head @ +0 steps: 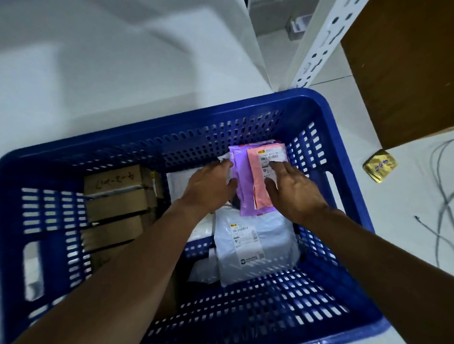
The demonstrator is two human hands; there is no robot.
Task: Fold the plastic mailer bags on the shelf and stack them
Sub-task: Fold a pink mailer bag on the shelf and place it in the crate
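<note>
Both my hands reach down into a blue plastic crate (pixel 316 307). A purple mailer bag (pixel 242 180) lies at the crate's far right, with a pink mailer bag (pixel 256 173) bearing a white label on top of it. My left hand (pixel 209 186) grips the purple bag's left edge, its fingers curled around it. My right hand (pixel 294 189) presses flat on the pink bag and its label, fingers straight. Closer to me in the crate lies a white mailer bag (pixel 253 250) with a label.
Several brown cardboard boxes (pixel 114 210) stand packed in the crate's left half. A white shelf surface (pixel 94 70) spreads behind the crate, with a perforated white post (pixel 321 44) at the right. On the floor at the right lie a gold packet (pixel 380 165) and loose cables (pixel 447 201).
</note>
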